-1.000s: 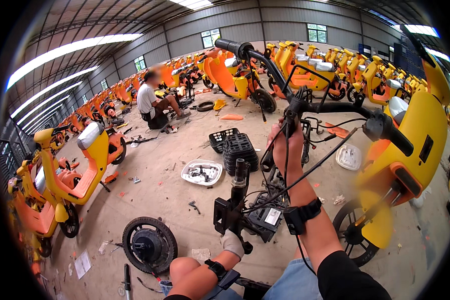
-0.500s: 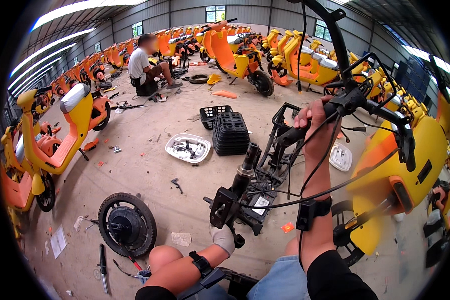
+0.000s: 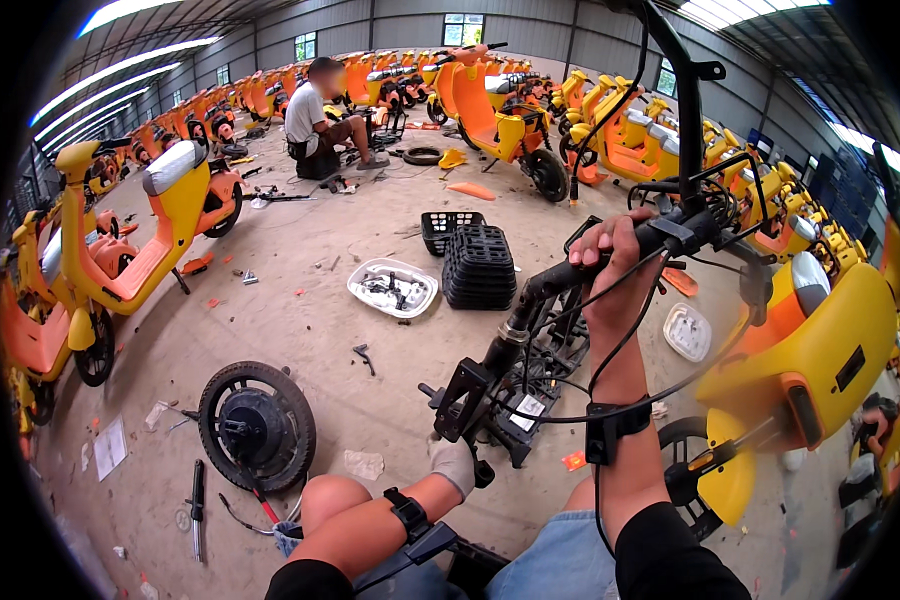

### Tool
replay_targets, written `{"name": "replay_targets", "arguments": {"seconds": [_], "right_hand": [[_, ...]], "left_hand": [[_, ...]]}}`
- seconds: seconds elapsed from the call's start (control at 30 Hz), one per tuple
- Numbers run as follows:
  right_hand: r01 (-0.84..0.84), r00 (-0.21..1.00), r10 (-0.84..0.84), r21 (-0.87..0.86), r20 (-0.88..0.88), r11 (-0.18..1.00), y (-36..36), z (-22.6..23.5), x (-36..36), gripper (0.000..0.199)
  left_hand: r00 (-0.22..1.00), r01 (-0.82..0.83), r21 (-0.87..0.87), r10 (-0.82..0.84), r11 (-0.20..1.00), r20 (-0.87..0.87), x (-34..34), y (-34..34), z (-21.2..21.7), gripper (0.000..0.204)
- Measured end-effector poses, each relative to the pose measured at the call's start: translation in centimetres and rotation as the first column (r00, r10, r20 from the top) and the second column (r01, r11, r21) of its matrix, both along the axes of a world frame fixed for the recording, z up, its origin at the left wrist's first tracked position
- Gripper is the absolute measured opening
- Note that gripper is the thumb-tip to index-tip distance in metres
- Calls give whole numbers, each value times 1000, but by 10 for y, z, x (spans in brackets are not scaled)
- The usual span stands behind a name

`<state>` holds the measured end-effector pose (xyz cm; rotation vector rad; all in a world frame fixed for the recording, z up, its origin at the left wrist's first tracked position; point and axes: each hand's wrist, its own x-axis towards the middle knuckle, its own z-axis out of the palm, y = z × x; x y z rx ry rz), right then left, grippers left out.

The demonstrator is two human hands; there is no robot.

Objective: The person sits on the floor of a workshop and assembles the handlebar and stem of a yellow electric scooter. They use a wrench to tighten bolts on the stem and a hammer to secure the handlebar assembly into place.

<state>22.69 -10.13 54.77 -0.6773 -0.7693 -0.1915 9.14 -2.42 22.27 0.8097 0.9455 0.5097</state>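
Gripping black handlebar (image 3: 660, 238), right hand (image 3: 610, 262) closed around it; gloved left hand (image 3: 457, 463) touching frame bracket (image 3: 467, 392), closure unclear.

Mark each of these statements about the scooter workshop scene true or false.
1. The right hand grips the black handlebar. True.
2. The left hand is bare. False: it wears a white glove and sits at the black bracket low on the steering column.
3. A loose wheel lies flat on the floor. True.
4. The white tray stands on top of the stacked black baskets. False: it lies on the floor beside them.
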Motion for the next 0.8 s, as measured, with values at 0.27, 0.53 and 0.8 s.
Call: {"name": "replay_targets", "arguments": {"seconds": [0.27,0.53,0.8], "right_hand": [[146,989,-147,-39,-33,989,-9,0,17,22],[342,912,-352,-82,-211,936,14,-1,27,22],[407,859,-462,-254,-220,878,18,-5,49,23]], "left_hand": [[998,60,-8,-60,998,6,5,-11,12,27],[999,6,19,-5,1000,-46,4,-6,6,18],[999,11,24,-12,1000,48,2,-8,-11,20]]}}
